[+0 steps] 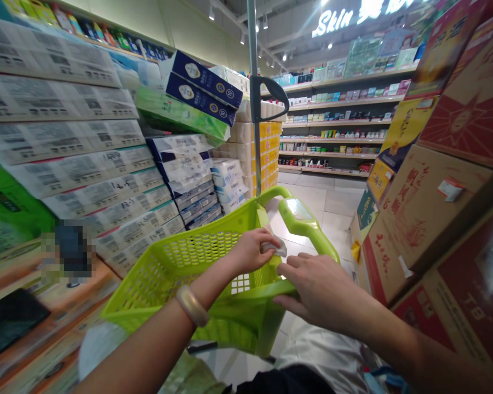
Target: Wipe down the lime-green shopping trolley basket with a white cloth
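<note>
A lime-green plastic shopping basket [176,262] with a thick handle [308,227] stands right in front of me in a store aisle. My left hand [252,249], with a pale bangle on the wrist, is closed on a small grey-white cloth or wipe [276,249] pressed against the basket's right rim. My right hand [318,287] rests on the near rim beside it, fingers stretched out flat and pointing left toward the cloth. The basket looks empty inside.
Stacked packs of tissue and paper rolls [107,164] fill the left side. Cardboard cartons [443,180] pile up on the right. A grey pole with a dark handle [257,93] rises behind the basket. Stocked shelves [332,137] line the far end of the tiled aisle.
</note>
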`<move>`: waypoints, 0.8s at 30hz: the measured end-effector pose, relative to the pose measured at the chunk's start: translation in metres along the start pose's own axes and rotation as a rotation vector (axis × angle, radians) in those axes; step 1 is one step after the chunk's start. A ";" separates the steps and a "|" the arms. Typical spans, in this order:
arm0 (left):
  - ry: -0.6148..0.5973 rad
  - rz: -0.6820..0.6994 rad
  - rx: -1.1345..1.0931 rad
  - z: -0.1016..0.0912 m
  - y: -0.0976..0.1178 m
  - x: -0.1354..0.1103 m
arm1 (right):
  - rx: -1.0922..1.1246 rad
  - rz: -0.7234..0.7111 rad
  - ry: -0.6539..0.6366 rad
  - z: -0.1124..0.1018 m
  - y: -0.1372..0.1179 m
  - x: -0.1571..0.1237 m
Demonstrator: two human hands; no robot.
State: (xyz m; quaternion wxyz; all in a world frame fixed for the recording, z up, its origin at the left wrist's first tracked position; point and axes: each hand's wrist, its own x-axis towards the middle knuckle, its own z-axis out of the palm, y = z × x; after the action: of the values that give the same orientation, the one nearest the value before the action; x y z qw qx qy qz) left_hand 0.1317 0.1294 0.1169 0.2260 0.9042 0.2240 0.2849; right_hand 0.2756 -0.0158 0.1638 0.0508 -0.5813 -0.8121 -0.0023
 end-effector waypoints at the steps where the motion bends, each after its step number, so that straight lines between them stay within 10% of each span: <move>1: -0.039 0.018 -0.035 -0.001 0.005 -0.005 | 0.042 0.002 0.004 -0.003 0.002 0.000; 13: 0.020 -0.035 0.084 0.004 -0.005 0.009 | 0.001 0.020 -0.052 -0.006 0.024 0.047; 24: -0.002 0.003 0.160 0.008 -0.020 0.010 | -0.027 -0.051 -0.136 -0.006 0.007 0.034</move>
State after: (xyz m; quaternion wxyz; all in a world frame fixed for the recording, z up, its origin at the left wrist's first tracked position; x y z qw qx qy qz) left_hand 0.1382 0.1486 0.1042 0.1527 0.9200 0.2446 0.2654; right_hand 0.2718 0.0177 0.1718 -0.0126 -0.5600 -0.8280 0.0250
